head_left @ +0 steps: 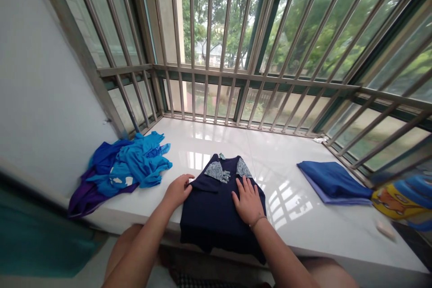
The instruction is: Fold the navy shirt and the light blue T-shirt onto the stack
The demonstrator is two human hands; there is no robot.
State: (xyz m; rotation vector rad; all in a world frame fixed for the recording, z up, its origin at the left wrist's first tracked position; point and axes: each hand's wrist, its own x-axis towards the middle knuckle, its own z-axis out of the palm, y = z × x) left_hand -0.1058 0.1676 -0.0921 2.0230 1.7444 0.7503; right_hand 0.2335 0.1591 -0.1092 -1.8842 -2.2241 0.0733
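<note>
A navy shirt (221,213) with grey-white patterned patches near its neck lies on the white ledge, its lower part hanging over the front edge. One sleeve is folded inward across the left side of the garment. At that folded edge, my left hand (178,191) has its thumb and fingers closed on the cloth; the fingertips are partly hidden. My right hand (249,201) rests palm down on the shirt's right side, fingers stretched out and apart, just below the right patterned patch.
Crumpled blue and purple clothes (130,162) are heaped at the left. Folded blue cloth (332,182) lies to the right, beside a yellow and blue cartoon-printed object (401,198). Metal window bars (219,72) rise behind the white ledge (283,234).
</note>
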